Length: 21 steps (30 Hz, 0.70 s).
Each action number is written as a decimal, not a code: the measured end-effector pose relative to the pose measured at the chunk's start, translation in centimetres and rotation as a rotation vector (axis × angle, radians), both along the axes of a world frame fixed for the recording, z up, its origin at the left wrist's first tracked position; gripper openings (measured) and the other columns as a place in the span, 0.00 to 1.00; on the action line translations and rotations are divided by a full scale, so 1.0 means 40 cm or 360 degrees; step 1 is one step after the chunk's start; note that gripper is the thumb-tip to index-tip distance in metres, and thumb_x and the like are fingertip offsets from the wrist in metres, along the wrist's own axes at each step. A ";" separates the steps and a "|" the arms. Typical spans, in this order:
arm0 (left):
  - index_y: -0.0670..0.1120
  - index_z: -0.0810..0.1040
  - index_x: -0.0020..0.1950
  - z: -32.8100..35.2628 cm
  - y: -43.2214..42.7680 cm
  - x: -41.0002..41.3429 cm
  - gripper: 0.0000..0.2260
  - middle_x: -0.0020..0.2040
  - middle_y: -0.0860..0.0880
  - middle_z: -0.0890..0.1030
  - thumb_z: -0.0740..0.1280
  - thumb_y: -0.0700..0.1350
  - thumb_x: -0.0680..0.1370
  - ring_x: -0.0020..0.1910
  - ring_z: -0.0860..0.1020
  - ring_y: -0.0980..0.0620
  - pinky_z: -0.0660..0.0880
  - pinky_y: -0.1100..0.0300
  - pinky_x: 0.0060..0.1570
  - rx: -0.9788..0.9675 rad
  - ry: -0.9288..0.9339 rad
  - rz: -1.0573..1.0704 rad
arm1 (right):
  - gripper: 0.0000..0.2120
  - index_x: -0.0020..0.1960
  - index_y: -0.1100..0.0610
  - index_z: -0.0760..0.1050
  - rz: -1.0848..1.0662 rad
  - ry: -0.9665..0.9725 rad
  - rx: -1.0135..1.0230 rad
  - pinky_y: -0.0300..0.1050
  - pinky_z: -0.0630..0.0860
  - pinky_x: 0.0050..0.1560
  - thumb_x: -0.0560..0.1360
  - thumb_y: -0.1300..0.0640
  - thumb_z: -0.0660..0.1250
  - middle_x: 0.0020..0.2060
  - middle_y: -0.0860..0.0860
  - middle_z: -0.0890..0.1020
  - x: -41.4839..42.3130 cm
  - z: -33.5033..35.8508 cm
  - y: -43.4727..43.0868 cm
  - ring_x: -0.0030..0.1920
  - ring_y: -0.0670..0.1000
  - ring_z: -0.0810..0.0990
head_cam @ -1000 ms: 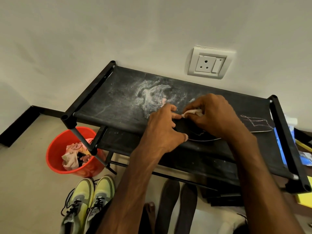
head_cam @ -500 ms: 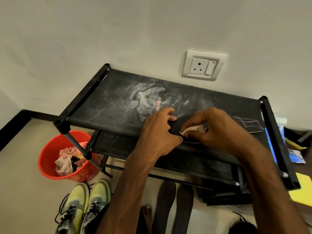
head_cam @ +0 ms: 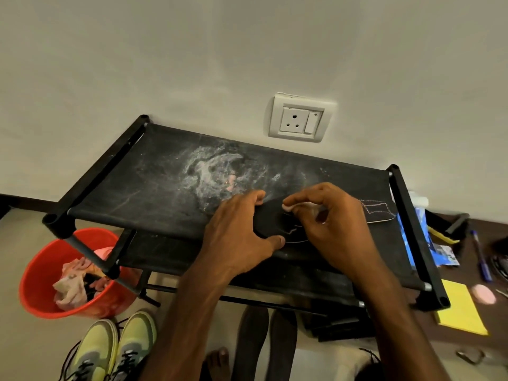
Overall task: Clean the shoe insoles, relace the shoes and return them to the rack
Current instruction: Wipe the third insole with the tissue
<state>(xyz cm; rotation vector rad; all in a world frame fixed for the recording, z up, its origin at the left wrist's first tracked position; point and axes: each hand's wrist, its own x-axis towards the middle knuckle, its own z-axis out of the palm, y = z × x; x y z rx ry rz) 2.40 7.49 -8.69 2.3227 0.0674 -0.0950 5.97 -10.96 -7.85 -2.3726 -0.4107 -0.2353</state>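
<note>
My left hand [head_cam: 242, 232] curls its fingers round the insole [head_cam: 270, 221], right hand [head_cam: 335, 224] at 3 o'clock pinches a white scrap [head_cam: 288, 207]; hard rubbing could skid the insole loose.

rack [head_cam: 104, 171]: blk frame + fabric, white powdery smear w/ pink flecks on top. insole [head_cam: 270, 220] on rack: blk. lump [head_cam: 290, 207] over rack: whitish. bucket [head_cam: 35, 268] L of rack: red-orange; rags [head_cam: 71, 284] pink/cream. shoes [head_cam: 115, 345] front of rack: lime-yellow + grey, blk laces. socket [head_cam: 299, 121] above rack: white. notepad [head_cam: 459, 309] R of rack: yellow.
</note>
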 end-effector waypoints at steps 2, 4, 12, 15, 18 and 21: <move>0.57 0.66 0.76 -0.003 -0.001 0.001 0.40 0.70 0.59 0.72 0.79 0.59 0.68 0.66 0.72 0.54 0.73 0.50 0.66 0.0019 -0.0005 -0.0003 | 0.06 0.51 0.48 0.86 0.0032 -0.0028 0.0036 0.30 0.75 0.48 0.76 0.57 0.75 0.49 0.43 0.82 0.001 -0.002 0.007 0.50 0.39 0.80; 0.58 0.67 0.75 -0.003 -0.001 0.002 0.39 0.69 0.60 0.73 0.79 0.59 0.68 0.65 0.73 0.55 0.73 0.50 0.66 0.0032 -0.0011 -0.0008 | 0.05 0.51 0.49 0.87 0.0035 -0.0072 0.0102 0.29 0.75 0.47 0.76 0.56 0.75 0.48 0.43 0.83 0.002 -0.005 0.014 0.50 0.39 0.81; 0.57 0.61 0.79 -0.011 -0.004 0.001 0.44 0.70 0.61 0.72 0.80 0.57 0.68 0.67 0.72 0.55 0.71 0.50 0.69 -0.0028 -0.0005 0.0013 | 0.11 0.48 0.51 0.88 0.0173 -0.0052 0.0086 0.40 0.80 0.46 0.74 0.66 0.74 0.44 0.42 0.86 0.032 -0.011 0.039 0.45 0.43 0.83; 0.57 0.60 0.79 -0.013 -0.005 0.001 0.45 0.70 0.62 0.72 0.80 0.57 0.68 0.67 0.72 0.55 0.71 0.49 0.69 -0.0048 0.0001 0.0016 | 0.13 0.48 0.53 0.87 0.0298 -0.0107 -0.0052 0.38 0.79 0.46 0.73 0.69 0.73 0.44 0.44 0.86 0.036 -0.014 0.041 0.46 0.43 0.83; 0.58 0.60 0.79 -0.012 -0.007 0.005 0.45 0.69 0.62 0.73 0.81 0.57 0.67 0.66 0.72 0.56 0.72 0.49 0.68 -0.0065 -0.0001 0.0025 | 0.15 0.49 0.54 0.88 0.0409 -0.0148 -0.0202 0.36 0.79 0.48 0.72 0.72 0.72 0.45 0.46 0.87 0.042 -0.002 0.040 0.46 0.44 0.82; 0.58 0.61 0.78 -0.011 -0.005 0.005 0.45 0.67 0.62 0.74 0.81 0.56 0.66 0.64 0.73 0.56 0.73 0.50 0.66 -0.0068 -0.0012 0.0035 | 0.15 0.47 0.53 0.88 0.0513 -0.0045 -0.0314 0.31 0.77 0.46 0.72 0.72 0.73 0.45 0.46 0.86 0.039 0.024 0.031 0.43 0.41 0.81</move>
